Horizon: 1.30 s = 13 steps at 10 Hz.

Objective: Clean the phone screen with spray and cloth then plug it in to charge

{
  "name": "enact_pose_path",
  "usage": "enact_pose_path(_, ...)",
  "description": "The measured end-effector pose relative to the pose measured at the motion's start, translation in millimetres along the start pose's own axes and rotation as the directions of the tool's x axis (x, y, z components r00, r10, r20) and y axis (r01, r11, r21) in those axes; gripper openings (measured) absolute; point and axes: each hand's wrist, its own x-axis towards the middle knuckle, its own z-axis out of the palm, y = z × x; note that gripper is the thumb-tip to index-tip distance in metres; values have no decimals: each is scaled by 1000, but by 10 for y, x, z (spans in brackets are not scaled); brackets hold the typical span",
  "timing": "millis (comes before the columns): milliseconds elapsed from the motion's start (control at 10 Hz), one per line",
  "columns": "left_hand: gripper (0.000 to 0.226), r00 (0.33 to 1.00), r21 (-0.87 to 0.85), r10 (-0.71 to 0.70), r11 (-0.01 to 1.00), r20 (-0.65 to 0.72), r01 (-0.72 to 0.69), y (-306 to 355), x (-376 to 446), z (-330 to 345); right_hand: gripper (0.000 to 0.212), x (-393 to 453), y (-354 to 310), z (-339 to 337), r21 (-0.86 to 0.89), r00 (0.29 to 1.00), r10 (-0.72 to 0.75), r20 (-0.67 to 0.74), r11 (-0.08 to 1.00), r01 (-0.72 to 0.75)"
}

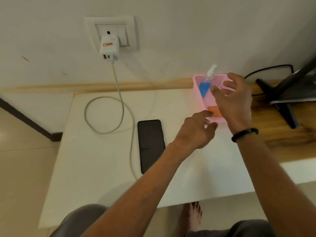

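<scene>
A black phone (pixel 151 145) lies screen up on the white table (pixel 102 168). A pink basket (pixel 200 93) at the table's back right holds a spray bottle (pixel 206 86) with a blue label and white nozzle, and an orange cloth (pixel 214 110). My right hand (pixel 234 103) hovers over the basket, fingers spread, empty. My left hand (pixel 195 132) is at the basket's front edge, fingers apart, holding nothing. A white charger (pixel 108 48) sits in the wall socket; its cable (pixel 126 117) loops over the table left of the phone.
A black monitor stand (pixel 280 98) and black cord (pixel 266 69) stand on the wooden desk (pixel 282 134) at the right. The table's front edge is near my knees; a bare foot (pixel 193 218) rests on the floor below.
</scene>
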Motion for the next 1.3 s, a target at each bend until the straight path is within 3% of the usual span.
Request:
enact_pose_path(100, 34, 984, -8, 57, 998, -167, -59, -9, -77, -250, 48, -390, -170, -62, 95, 998, -56, 5, 994, 55)
enact_pose_path(200, 29, 911, 25, 124, 992, -394, -124, -25, -195, -598, 37, -609, -431, 43, 118, 984, -161, 76, 981, 152)
enact_pose_path(300, 30, 790, 35, 174, 981, -588, -190, -50, -310, -1009, 42, -626, -753, 340, 90, 912, -340, 229, 940, 328)
enact_pose_path(400, 27, 667, 67, 195, 975, -719, -213, -126, -429, -1387, 63, -535, -1027, 745, -98, 776, -455, 436, 834, 543)
enact_pose_path(500, 27, 611, 94, 175, 982, -772, -162, -242, -529, -1646, 82, -432, -1214, 1120, -259, 715, -445, 539, 720, 644)
enact_pose_path(700, 40, 668, 152, 117, 988, -734, -6, -399, -595, -1873, 97, -287, -1354, 1580, -405, 740, -459, 491, 632, 661)
enact_pose_path(1100, 38, 704, 117, 90, 993, -705, -10, -332, -624, -1902, 108, -276, -1392, 1639, -576, 791, -377, 482, 544, 610)
enact_pose_path(1300, 33, 691, 148, 121, 989, -713, -20, -332, -774, -1863, 65, -438, -1284, 1235, -361, 824, -376, 423, 765, 534)
